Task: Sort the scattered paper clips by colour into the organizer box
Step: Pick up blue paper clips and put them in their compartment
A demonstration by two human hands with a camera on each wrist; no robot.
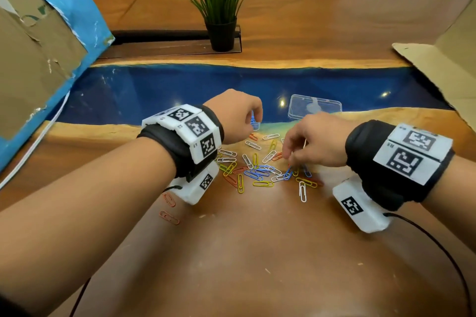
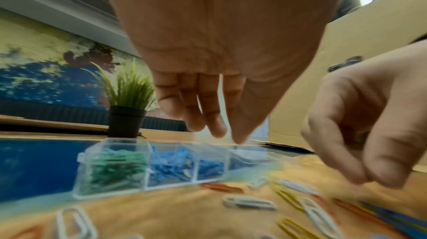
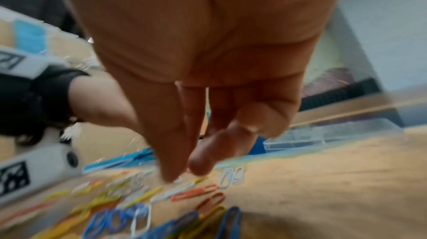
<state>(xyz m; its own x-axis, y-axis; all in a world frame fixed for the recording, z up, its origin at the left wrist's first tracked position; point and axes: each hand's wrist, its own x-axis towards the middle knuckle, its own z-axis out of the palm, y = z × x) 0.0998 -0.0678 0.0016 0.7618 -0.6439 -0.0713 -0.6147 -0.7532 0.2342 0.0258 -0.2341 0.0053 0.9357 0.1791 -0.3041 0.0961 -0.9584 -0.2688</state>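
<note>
Paper clips [image 1: 257, 170] in white, yellow, orange and blue lie scattered on the wooden table. The clear organizer box [image 2: 143, 179] stands behind them with green clips in one compartment and blue clips in the two beside it; in the head view only a corner of the box [image 1: 255, 125] shows past my left hand. My left hand [image 1: 255, 113] hangs over the blue compartment, fingers [image 2: 217, 129] pointing down with nothing seen between them. My right hand [image 1: 288, 159] reaches into the pile, thumb and forefinger [image 3: 173, 173] pinched together on a clip whose colour is blurred.
The box's clear lid [image 1: 314, 108] lies flat behind my right hand. A potted plant [image 1: 221, 8] stands at the back. Cardboard walls rise on the left [image 1: 38, 46] and right [image 1: 438, 59]. Two orange clips [image 1: 168, 216] lie apart under my left forearm.
</note>
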